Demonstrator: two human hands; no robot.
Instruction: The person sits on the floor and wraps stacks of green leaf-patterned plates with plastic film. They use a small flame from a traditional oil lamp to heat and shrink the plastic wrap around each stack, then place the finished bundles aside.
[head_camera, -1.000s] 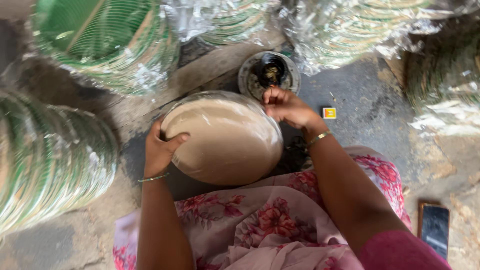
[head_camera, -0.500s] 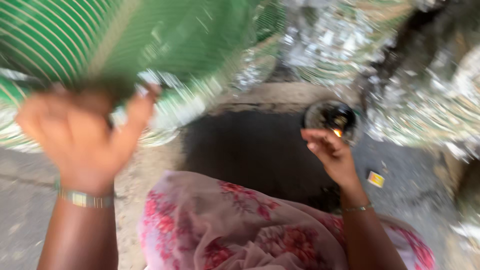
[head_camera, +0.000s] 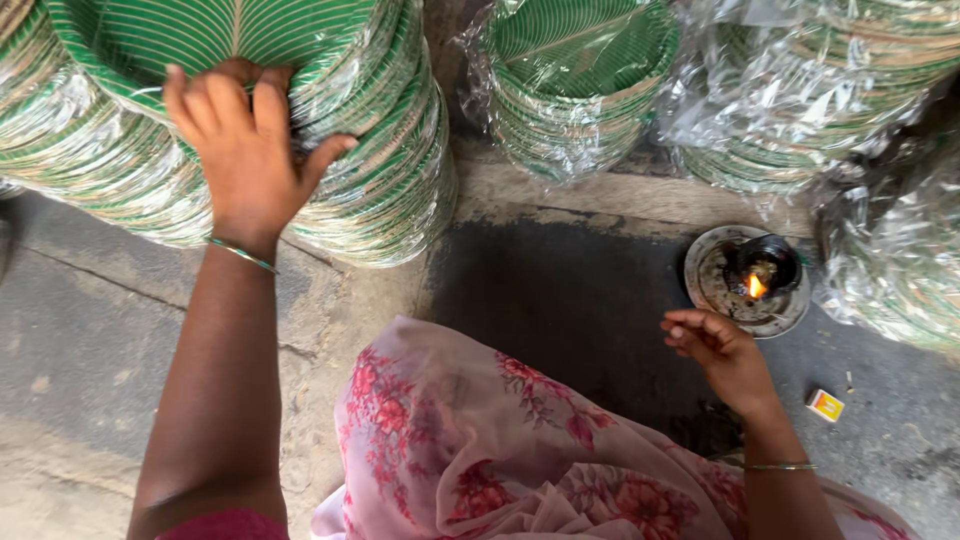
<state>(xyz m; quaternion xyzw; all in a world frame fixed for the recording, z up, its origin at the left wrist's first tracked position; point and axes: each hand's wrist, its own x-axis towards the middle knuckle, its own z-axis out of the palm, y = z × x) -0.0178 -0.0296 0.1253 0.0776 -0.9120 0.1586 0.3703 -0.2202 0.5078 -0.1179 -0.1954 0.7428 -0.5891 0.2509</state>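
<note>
My left hand lies flat, fingers spread, on top of a tall stack of green leaf-patterned paper plates wrapped in clear plastic. It presses on the wrap and grips nothing. My right hand hovers low over the dark floor, fingers loosely curled and holding nothing, just left of a small lit oil lamp that stands on a round metal dish. A pink flowered cloth covers my lap between both arms.
More plastic-wrapped stacks of green plates stand at the back middle, back right, far right and far left. A small yellow matchbox lies on the floor right of my right wrist.
The pale round plate both hands held a second ago is gone from view. My left hand has reached up onto the plate stack; my right hand has dropped beside the lamp.
</note>
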